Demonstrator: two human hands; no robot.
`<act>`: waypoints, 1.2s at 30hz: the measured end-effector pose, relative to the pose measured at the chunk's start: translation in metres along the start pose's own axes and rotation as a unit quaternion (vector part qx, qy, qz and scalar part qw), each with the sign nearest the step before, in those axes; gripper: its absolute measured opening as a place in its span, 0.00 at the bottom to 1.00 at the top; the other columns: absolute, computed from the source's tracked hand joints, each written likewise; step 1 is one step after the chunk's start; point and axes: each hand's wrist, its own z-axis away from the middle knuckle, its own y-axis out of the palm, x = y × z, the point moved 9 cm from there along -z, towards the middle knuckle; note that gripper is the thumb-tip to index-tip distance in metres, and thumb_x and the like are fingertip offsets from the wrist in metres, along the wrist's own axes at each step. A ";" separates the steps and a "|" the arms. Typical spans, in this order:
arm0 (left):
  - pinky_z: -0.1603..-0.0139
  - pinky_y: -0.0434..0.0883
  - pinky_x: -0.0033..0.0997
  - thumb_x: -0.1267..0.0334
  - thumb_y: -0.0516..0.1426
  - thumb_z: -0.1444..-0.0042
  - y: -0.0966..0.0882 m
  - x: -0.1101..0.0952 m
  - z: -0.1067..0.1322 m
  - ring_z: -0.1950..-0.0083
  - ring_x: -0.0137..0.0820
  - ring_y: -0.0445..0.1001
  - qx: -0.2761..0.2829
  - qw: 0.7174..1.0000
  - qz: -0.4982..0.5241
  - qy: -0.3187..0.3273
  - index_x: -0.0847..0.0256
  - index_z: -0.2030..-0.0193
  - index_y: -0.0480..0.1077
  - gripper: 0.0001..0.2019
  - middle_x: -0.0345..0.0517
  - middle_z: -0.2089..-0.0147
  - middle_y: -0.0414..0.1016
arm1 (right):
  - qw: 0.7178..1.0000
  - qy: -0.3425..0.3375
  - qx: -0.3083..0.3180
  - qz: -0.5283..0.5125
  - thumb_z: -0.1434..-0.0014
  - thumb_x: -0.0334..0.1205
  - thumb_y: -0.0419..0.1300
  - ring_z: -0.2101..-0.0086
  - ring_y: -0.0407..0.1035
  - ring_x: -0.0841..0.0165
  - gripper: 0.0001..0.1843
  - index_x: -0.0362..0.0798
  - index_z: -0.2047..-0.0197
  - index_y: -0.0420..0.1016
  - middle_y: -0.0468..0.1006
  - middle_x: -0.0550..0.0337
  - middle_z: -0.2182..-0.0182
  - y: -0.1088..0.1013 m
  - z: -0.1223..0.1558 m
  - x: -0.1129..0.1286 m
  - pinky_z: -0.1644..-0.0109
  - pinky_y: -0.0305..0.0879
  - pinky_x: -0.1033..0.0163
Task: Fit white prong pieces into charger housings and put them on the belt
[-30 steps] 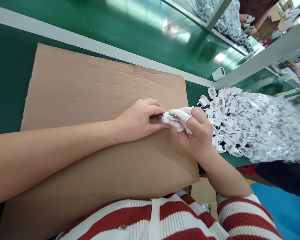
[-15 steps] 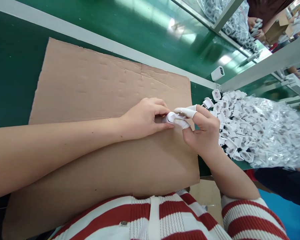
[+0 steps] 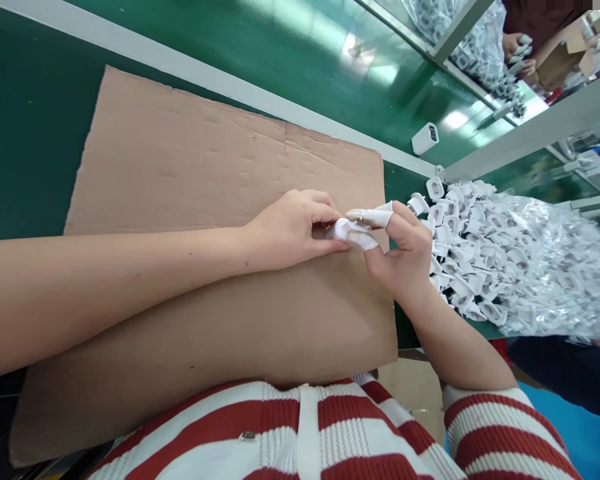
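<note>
My left hand (image 3: 300,230) pinches a small white plastic housing (image 3: 338,231) between thumb and fingers, just above the cardboard sheet. White finger cots cover the thumb and forefinger of my right hand (image 3: 387,240). Those covered fingertips close on the right end of the housing, where a white end piece seems to sit. The fingers hide most of that piece, so I cannot tell how it is seated. To the right of my right hand lies a heap of loose white plastic caps (image 3: 467,247), partly spilling from a clear plastic bag (image 3: 555,267).
Brown cardboard (image 3: 220,160) covers the green bench under my hands. Beyond a pale rail (image 3: 220,87), a similar white housing (image 3: 425,139) rests on a green belt (image 3: 300,60). A metal frame bar (image 3: 520,127) crosses at right. Across the belt, another person's hands (image 3: 520,53) work beside bagged parts.
My right fingertips have closed in on the housing's end, and the dark line at that end is now hidden. The housing on the belt has shifted left. My left hand keeps its grip.
</note>
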 end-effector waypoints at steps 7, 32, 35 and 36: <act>0.45 0.73 0.32 0.47 0.62 0.36 0.001 0.002 -0.005 0.48 0.38 0.79 0.130 0.990 0.048 -0.023 0.52 0.48 0.84 0.17 0.45 0.50 0.80 | 0.999 0.011 -0.038 -0.010 0.33 0.36 0.61 0.62 0.78 0.61 0.14 0.56 0.46 0.82 0.82 0.58 0.64 -0.001 0.007 0.001 0.43 0.79 0.47; 0.46 0.75 0.45 0.67 0.59 0.30 -0.036 -0.035 0.014 0.50 0.39 0.80 -0.135 0.962 -0.092 0.219 0.47 0.41 0.80 0.16 0.46 0.46 0.85 | 0.963 0.180 -0.053 -0.192 0.33 0.42 0.65 0.48 0.81 0.57 0.19 0.60 0.40 0.80 0.84 0.58 0.45 -0.019 0.009 -0.072 0.34 0.75 0.42; 0.46 0.75 0.48 0.62 0.59 0.29 -0.034 -0.026 0.010 0.50 0.40 0.81 -0.120 0.971 -0.108 0.179 0.45 0.42 0.81 0.14 0.44 0.46 0.85 | 0.963 0.183 -0.051 -0.192 0.33 0.42 0.66 0.48 0.81 0.58 0.15 0.57 0.44 0.83 0.86 0.58 0.48 -0.019 0.008 -0.066 0.34 0.75 0.44; 0.45 0.75 0.50 0.59 0.58 0.29 -0.033 -0.023 0.009 0.50 0.40 0.81 -0.113 0.974 -0.110 0.163 0.45 0.43 0.81 0.13 0.44 0.47 0.85 | 0.961 0.186 -0.045 -0.201 0.33 0.43 0.65 0.48 0.81 0.59 0.13 0.56 0.46 0.84 0.86 0.58 0.49 -0.018 0.008 -0.063 0.34 0.76 0.45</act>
